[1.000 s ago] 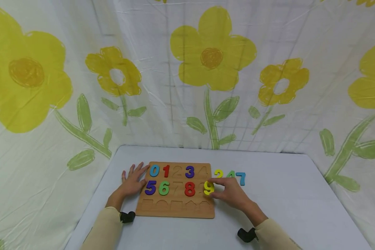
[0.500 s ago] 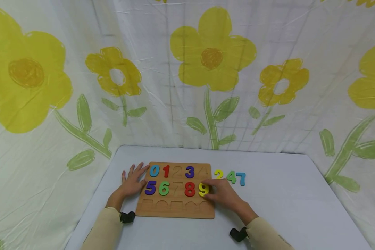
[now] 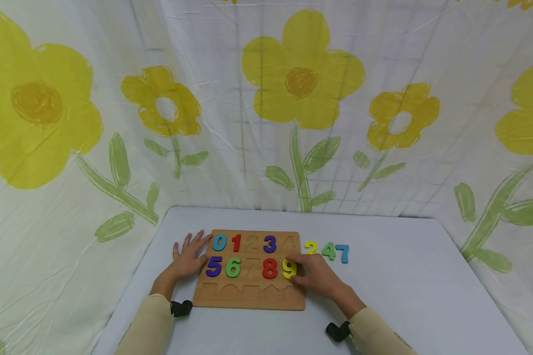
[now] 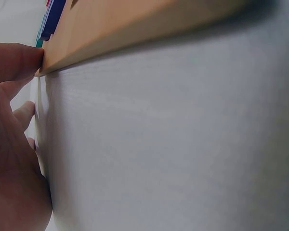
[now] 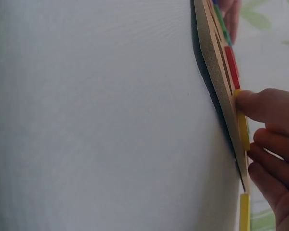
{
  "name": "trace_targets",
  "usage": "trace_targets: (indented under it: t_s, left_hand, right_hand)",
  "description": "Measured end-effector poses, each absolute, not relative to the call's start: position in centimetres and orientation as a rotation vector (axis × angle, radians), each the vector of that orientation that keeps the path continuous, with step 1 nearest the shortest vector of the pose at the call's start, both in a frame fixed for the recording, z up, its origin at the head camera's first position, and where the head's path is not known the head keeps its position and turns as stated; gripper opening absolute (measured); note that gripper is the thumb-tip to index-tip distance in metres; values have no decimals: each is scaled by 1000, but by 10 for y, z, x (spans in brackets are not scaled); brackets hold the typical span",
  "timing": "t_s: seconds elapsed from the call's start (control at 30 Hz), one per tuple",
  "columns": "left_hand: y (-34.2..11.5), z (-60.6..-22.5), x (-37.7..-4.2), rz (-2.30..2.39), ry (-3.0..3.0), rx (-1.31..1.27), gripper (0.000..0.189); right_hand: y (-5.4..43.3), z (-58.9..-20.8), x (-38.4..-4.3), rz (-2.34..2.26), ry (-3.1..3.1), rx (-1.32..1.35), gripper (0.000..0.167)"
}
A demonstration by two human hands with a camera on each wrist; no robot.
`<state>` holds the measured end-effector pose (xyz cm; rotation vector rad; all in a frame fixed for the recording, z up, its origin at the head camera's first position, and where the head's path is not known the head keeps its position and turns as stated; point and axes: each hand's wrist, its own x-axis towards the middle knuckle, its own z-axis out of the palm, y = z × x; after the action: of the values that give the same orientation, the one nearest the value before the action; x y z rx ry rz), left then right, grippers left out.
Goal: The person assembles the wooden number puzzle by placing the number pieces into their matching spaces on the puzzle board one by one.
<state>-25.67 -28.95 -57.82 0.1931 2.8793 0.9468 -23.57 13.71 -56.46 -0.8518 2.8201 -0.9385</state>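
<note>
A wooden number puzzle board (image 3: pixel 248 302) lies on the white table. My right hand (image 3: pixel 320 277) pinches a yellow number 9 (image 3: pixel 288 269) over the right end of the second row; whether it is fully seated I cannot tell. In the right wrist view the thumb touches the side of the yellow 9 (image 5: pixel 243 126). My left hand (image 3: pixel 188 260), fingers spread, rests against the board's left edge, its thumb touching that edge. Blue 0 (image 3: pixel 219 242), red 1 (image 3: pixel 236 243), purple 3 (image 3: pixel 269 244), purple 5 (image 3: pixel 214 266), green 6 (image 3: pixel 233 267) and red 8 (image 3: pixel 269 268) sit in the board.
Right of the board lie a yellow 2 (image 3: pixel 311 246), a green 4 (image 3: pixel 328 251) and a blue 7 (image 3: pixel 342 253). Bare recesses for 2, 4, 7 and several shapes show in the board. A flowered curtain (image 3: pixel 231 172) hangs behind the table (image 3: pixel 404 276).
My right hand has moved the yellow 9 left, from the board's right edge to beside the red 8, then stayed nearly still. The left hand has not moved.
</note>
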Motion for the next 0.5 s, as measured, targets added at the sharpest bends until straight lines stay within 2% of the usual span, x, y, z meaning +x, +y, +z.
trace_targets:
  t_s: [0.17, 0.5]
  left_hand:
    - [-285, -566, -254, 879, 2844, 159, 68]
    - [-285, -567, -255, 884, 2844, 152, 69]
  right_hand:
    - [143, -561, -234, -940, 2840, -874, 53]
    - [183, -540, -232, -1063, 2853, -867, 55]
